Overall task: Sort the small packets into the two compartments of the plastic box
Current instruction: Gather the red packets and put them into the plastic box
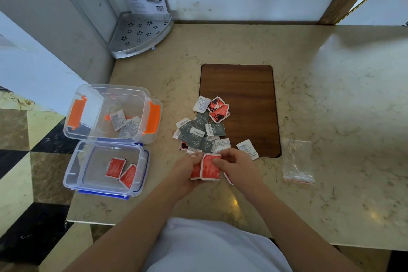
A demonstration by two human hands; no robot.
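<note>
Head cam looks down on a marble counter (309,95), and both hands meet near its front edge, just below the loose pile of packets (202,130). Left hand (187,170) has its fingers curled around a small stack of red packets (208,168), thumb on the left edge. Right hand (238,164) pinches the same stack from the right side, fingertips lying across the top packet's face. So the stack sits between the 2 hands, gripped by both. Another red packet peeks out under the right hand, can't tell if it's held or just lying on the counter.

The pile is a mix of grey, white and red packets, partly on a brown wooden inset board (242,86) and partly on the marble.

Over on the left are 2 clear plastic tubs side by side. The far one with orange clips (88,115) has a few white packets (124,123) in it. The near one with blue trim (77,172) holds 2 red packets (121,171), lying flat and touching each other.

An empty-looking clear zip bag (298,161) lies to the right of the board. A metal corner shelf (141,35) stands in the back corner.
</note>
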